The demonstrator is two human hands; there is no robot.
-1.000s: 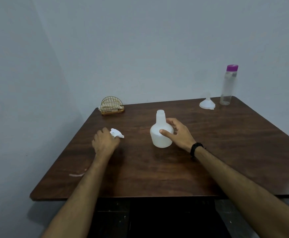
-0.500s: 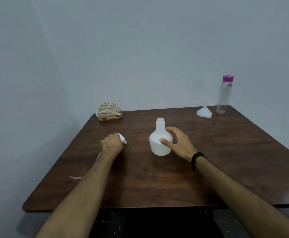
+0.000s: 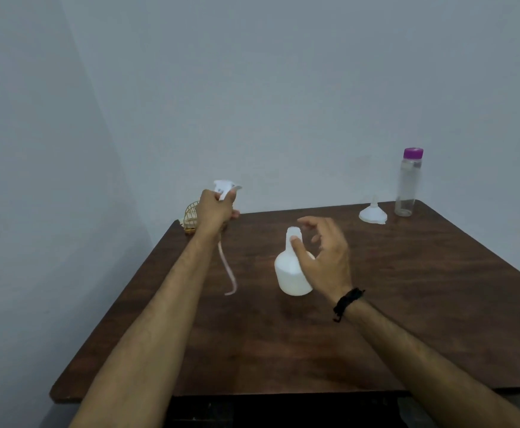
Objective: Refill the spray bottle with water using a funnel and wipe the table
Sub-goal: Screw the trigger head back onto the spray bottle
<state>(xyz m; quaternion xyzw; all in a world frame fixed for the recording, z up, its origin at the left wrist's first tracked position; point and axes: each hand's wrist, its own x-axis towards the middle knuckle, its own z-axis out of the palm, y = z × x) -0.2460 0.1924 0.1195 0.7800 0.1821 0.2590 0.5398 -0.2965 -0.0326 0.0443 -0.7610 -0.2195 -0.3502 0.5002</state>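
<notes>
A: Head view, quick pass. Where's the spray bottle [image 3: 292, 270]?

B: Upright, mid surface [image 3: 407, 288], neck open, head off. From my station I see the left hand [image 3: 214, 211] raised over the far-left corner, fingers closed round the spray head [image 3: 225, 187], its dip tube [image 3: 228, 270] dangling down toward the surface.

A: Right hand [image 3: 326, 257]?

B: Fingers loosely spread, thumb against the bottle's neck, the rest apart from it. Not a real hold.

A: Progress?

B: Early, I'd say. Head removed, that's the only step done. Funnel [image 3: 373, 213] sits near the far-right corner, just beside the capped water bottle [image 3: 407, 183]; neither touched. Pouring, re-capping, wiping all left. Wire basket [image 3: 190, 216] at the far-left corner, partly behind the left hand; contents I can't tell.

A: Change against half a second ago?

B: Left hand was down at the surface with the spray head; now it's lifted well up, tube clear of the wood. Right hand then cupped the bottle's body; now it has opened and slid up to the neck.
</notes>
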